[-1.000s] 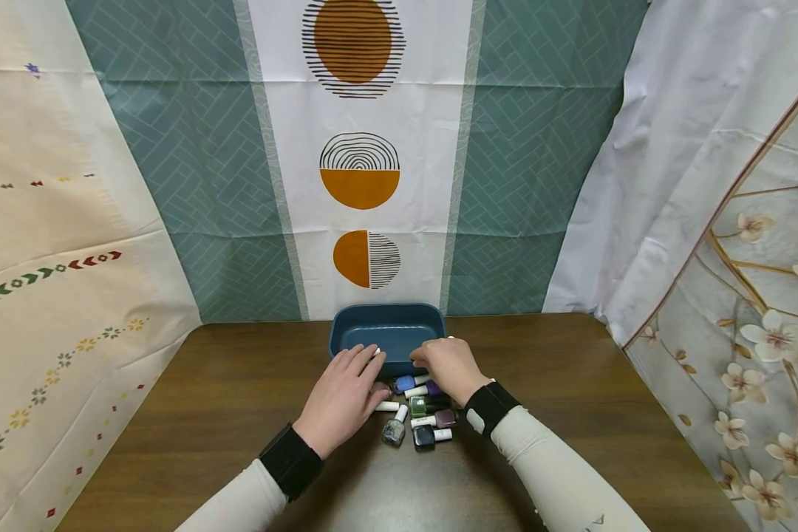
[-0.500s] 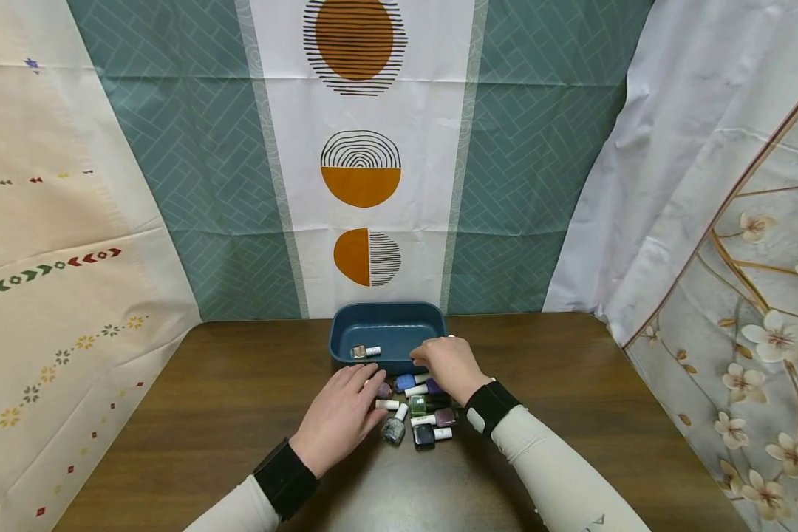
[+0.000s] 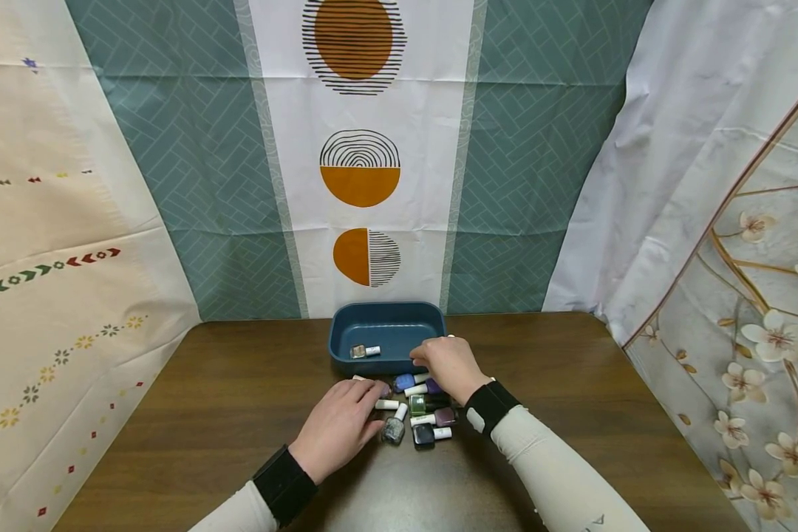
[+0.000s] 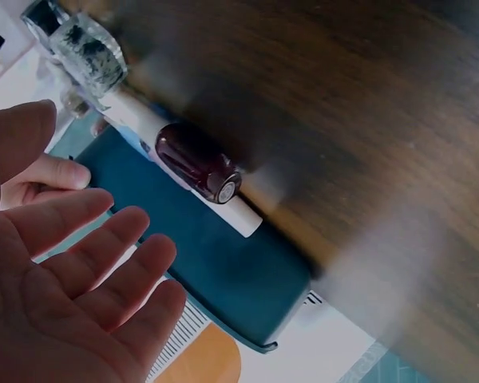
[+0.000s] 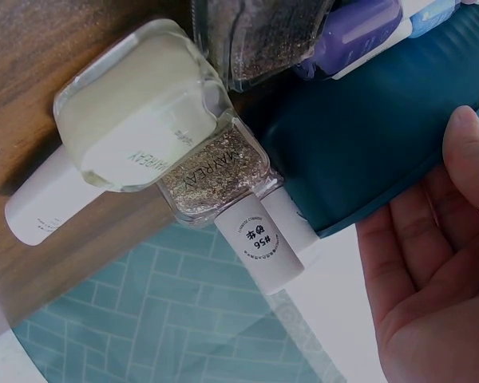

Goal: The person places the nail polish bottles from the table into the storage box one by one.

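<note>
My right hand holds the near right rim of a dark blue bin, thumb on one side and fingers on the other in the right wrist view. A small nail polish bottle with a white cap lies inside the bin. My left hand hovers with loosely extended fingers over the left of the bottles, holding nothing. Near it in the left wrist view are a dark red nail polish bottle and a grey glitter nail polish bottle. The left fingertips hide part of the leftmost bottles.
Several more nail polish bottles lie before the bin, among them green, black and blue. Pale and gold glitter bottles lie by the right hand. A patterned cloth hangs behind the wooden table.
My left hand has drawn back from over the bin's near rim toward me. The bottle inside the bin, earlier mostly behind its fingers, now shows. The right hand stays on the rim.
</note>
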`<state>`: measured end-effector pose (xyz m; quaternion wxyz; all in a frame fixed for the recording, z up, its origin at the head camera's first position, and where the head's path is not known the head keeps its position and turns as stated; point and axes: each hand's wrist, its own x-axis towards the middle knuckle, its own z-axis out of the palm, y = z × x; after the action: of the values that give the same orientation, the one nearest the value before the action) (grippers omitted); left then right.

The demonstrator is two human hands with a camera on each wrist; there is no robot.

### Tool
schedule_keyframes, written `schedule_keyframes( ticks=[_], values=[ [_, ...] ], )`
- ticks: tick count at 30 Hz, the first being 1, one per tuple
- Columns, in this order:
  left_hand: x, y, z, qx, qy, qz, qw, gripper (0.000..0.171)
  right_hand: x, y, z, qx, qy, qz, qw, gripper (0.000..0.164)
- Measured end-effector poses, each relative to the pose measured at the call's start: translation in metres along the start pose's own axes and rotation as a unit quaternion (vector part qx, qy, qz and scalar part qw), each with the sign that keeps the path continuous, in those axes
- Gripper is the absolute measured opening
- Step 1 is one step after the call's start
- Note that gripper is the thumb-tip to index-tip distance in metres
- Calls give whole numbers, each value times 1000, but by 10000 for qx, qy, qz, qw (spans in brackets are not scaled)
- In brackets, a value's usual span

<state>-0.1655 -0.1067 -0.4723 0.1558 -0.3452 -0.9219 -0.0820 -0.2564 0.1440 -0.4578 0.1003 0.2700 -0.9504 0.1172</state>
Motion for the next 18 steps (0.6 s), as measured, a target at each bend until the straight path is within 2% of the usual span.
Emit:
schedule_keyframes(
  ticks=[8,13,18],
  values=[
    [-3,-4,7,266,-5,49,9996,58,-1,-1,-1,84,-4,33,10000,17],
    [-4,-4,10,331,-132,-91,9993,57,-1,-1,-1,104,13,-11,9999,17],
    [-4,-5,12,427,-293,-217,9984,50,-1,0,1,125,42,-47,9999,15]
  ],
)
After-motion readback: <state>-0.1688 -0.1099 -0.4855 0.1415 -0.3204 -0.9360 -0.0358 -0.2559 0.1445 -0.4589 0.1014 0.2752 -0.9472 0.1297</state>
